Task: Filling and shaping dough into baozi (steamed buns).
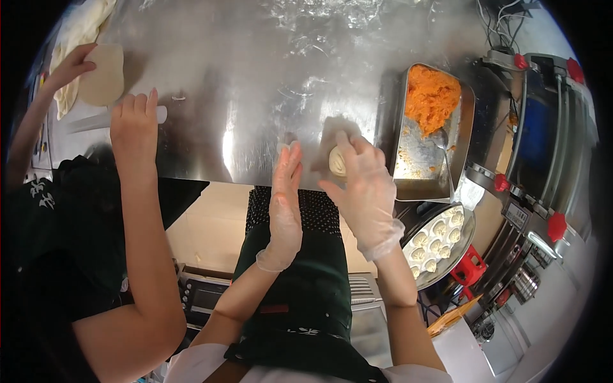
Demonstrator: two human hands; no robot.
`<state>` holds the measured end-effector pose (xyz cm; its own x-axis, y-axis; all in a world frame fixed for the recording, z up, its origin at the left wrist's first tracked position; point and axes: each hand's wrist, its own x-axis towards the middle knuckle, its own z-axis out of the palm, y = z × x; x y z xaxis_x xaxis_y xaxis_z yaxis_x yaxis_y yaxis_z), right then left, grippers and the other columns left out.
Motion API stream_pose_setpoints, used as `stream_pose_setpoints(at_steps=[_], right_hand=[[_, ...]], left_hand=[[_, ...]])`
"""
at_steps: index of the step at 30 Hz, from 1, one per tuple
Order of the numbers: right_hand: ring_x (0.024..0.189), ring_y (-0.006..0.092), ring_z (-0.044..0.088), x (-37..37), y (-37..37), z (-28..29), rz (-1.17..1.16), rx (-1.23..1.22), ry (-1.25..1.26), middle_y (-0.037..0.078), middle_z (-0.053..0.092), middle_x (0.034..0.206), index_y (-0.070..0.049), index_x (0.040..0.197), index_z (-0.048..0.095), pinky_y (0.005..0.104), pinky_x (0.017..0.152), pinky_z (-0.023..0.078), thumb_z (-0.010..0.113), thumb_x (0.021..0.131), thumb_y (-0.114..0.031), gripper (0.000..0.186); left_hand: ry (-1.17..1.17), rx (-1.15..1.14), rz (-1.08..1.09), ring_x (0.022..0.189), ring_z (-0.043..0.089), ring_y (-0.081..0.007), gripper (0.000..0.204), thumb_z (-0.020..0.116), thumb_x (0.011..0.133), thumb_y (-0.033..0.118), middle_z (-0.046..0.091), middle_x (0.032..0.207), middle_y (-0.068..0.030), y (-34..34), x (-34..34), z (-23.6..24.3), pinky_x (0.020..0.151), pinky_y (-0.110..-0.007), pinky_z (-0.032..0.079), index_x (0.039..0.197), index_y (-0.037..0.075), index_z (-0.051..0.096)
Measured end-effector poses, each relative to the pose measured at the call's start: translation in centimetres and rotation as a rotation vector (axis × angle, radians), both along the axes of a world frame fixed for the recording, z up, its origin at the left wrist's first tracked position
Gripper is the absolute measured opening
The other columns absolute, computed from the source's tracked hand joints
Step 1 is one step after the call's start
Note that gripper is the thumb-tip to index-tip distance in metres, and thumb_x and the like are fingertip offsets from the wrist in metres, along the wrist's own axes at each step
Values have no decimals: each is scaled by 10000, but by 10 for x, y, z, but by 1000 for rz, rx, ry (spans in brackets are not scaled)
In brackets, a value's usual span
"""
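Observation:
A small pleated dough bun (337, 162) is at the table's front edge, partly hidden by my right hand (371, 199). That hand wears a clear glove; its fingers curve over the bun's right side and the thumb lies below it. My left hand (286, 207), gloved too, is held edge-on beside the bun with fingers stretched and nothing in it. Right of my right hand, a metal tray (471, 127) holds orange filling (433, 96) heaped at its far end. A spoon (446, 156) rests in the tray.
At the left a co-worker's hands handle a flat dough sheet (103, 76) and a rolling pin (143, 117); a long dough piece (73, 38) lies beyond. Below the filling tray, a round tray (467, 236) bears several pleated buns. A machine with red knobs (557, 226) stands far right.

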<state>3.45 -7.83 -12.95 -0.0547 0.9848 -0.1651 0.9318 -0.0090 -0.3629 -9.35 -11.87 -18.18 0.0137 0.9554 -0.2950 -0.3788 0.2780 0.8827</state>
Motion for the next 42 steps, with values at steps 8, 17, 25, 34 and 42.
stream_pose_setpoints(at_steps=[8,17,25,34,42], right_hand=[[1003,265,592,4,-10,-18,-123,16,4,44,573,1158,-150,1245,567,388,699,560,782,690,-199,597],[1003,240,598,34,-120,5,-269,88,35,84,576,1164,-84,1220,563,312,654,566,719,708,-195,547],[1057,246,599,117,-282,5,-652,-155,85,75,553,1234,-132,1298,516,352,695,572,760,681,-194,667],[953,359,628,230,-463,-85,-1254,-50,107,129,586,1165,-83,1248,537,441,731,543,759,752,-184,553],[984,320,615,252,-488,-183,-1404,-185,-5,112,590,1123,-75,1109,568,437,736,540,776,708,-194,468]], left_hand=[[-52,-73,-203,1445,219,-318,932,257,917,730,238,1550,-190,6,3,0,1183,-476,160,1512,15,183],[-256,-402,-548,1396,331,-251,924,290,911,738,362,1499,-114,-59,47,8,1151,-395,248,1471,4,290],[-190,-535,-1066,1385,347,-266,909,288,916,731,374,1487,-148,-169,143,-8,1135,-431,262,1473,13,303],[129,-386,-1233,1340,406,-287,749,320,999,575,385,1461,-199,-256,227,-26,1125,-438,298,1458,-16,312],[317,-488,-1088,1274,481,-269,578,284,1048,407,487,1377,-192,-283,223,-43,1087,-395,356,1396,-36,410]])
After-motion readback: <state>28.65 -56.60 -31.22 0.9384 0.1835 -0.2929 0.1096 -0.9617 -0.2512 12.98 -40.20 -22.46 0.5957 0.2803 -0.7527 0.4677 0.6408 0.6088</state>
